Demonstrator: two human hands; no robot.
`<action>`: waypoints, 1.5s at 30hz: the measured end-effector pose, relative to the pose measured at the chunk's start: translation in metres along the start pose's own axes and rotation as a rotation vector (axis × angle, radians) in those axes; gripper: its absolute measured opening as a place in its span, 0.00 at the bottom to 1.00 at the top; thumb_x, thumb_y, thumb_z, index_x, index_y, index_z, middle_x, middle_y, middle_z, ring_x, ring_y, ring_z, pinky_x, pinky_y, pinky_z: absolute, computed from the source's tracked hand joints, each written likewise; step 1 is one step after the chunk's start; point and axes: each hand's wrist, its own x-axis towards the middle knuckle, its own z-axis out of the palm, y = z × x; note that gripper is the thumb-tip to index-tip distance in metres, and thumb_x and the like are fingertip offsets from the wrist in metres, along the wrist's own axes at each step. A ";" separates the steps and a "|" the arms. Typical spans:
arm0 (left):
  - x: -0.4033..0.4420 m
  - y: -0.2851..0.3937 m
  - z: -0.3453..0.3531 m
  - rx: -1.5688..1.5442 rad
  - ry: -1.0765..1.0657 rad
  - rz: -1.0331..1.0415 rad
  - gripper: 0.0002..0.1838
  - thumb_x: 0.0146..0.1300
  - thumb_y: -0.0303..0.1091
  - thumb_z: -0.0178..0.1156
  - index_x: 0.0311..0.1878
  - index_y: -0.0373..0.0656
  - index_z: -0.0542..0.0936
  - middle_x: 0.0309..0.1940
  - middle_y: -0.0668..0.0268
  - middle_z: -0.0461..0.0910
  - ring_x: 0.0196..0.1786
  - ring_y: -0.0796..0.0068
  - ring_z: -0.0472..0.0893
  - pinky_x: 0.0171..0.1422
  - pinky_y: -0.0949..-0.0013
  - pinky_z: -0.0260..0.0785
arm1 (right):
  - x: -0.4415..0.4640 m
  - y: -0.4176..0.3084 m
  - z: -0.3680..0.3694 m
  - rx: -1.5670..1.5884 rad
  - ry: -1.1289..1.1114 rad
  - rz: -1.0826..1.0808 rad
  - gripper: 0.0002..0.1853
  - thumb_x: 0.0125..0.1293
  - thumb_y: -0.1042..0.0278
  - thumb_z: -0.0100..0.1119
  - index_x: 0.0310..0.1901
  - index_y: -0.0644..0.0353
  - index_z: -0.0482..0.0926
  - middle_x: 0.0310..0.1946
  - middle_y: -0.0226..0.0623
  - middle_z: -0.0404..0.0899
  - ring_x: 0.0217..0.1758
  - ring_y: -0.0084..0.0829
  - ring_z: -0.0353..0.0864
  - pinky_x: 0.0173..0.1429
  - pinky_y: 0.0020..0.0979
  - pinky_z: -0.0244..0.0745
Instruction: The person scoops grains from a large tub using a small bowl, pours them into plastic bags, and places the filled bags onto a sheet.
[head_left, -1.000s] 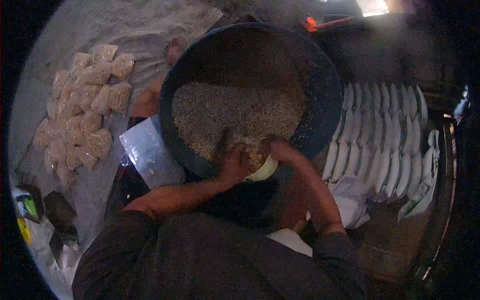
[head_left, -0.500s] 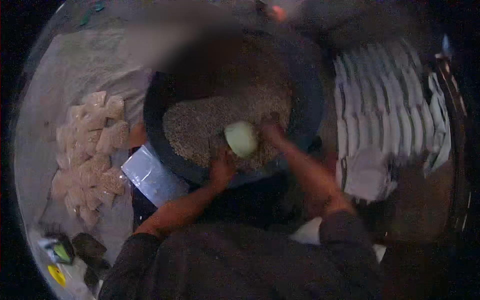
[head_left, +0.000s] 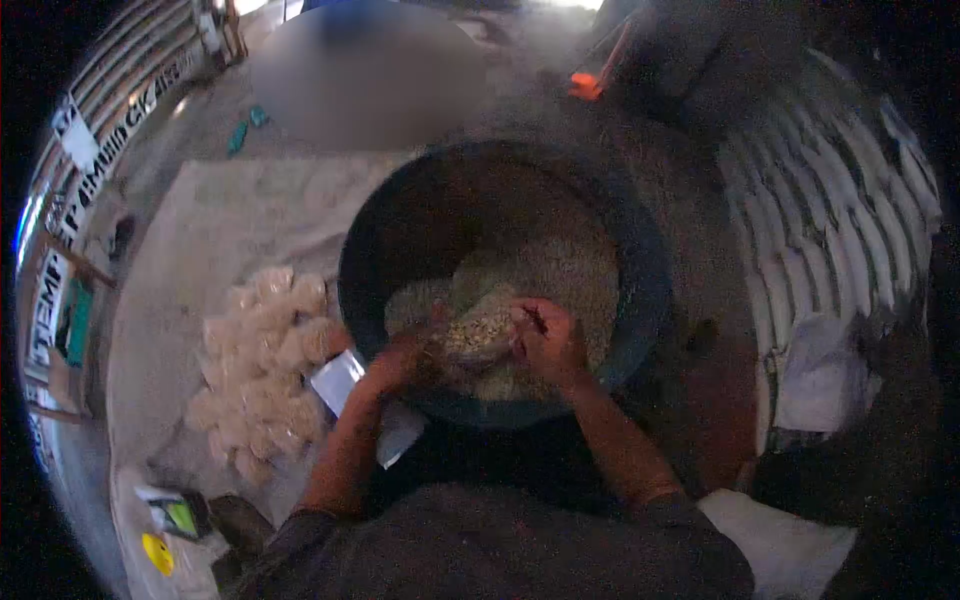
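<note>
**Bag of grain between both hands, inside the tub**

You have a clear bag (head_left: 480, 332) with pale grain in it between your hands, low in the near half of the dark round tub (head_left: 652, 310). Your right hand (head_left: 553, 345) is at the bag's right side, its fingers drawn together and gripping the edge of the plastic. Your left hand (head_left: 408, 362) is at the bag's left side, dark and blurred; whether its fingers are closed on the plastic cannot be told. Loose grain (head_left: 585, 265) covers the tub's floor around and beyond your hands. A pale rounded bowl (head_left: 480, 277) shows faintly just behind the bag; its contents cannot be made out.

To the left of the tub, a heap of filled bags (head_left: 260, 370) lies on a pale ground sheet (head_left: 160, 350). Flat plastic packaging (head_left: 338, 382) lies near your left forearm, between the heap and the tub. On the right, well apart from your hands, long white packs (head_left: 830, 230) lie side by side in rows, with a crumpled white bag (head_left: 822, 372) at their near end.
</note>
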 end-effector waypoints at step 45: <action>-0.114 0.064 -0.172 0.698 -0.183 -0.634 0.24 0.62 0.38 0.63 0.63 0.56 0.79 0.74 0.51 0.62 0.69 0.41 0.64 0.71 0.38 0.54 | 0.023 0.084 0.135 -0.654 -0.725 -0.068 0.21 0.68 0.49 0.64 0.53 0.56 0.83 0.59 0.42 0.79 0.62 0.44 0.78 0.67 0.44 0.71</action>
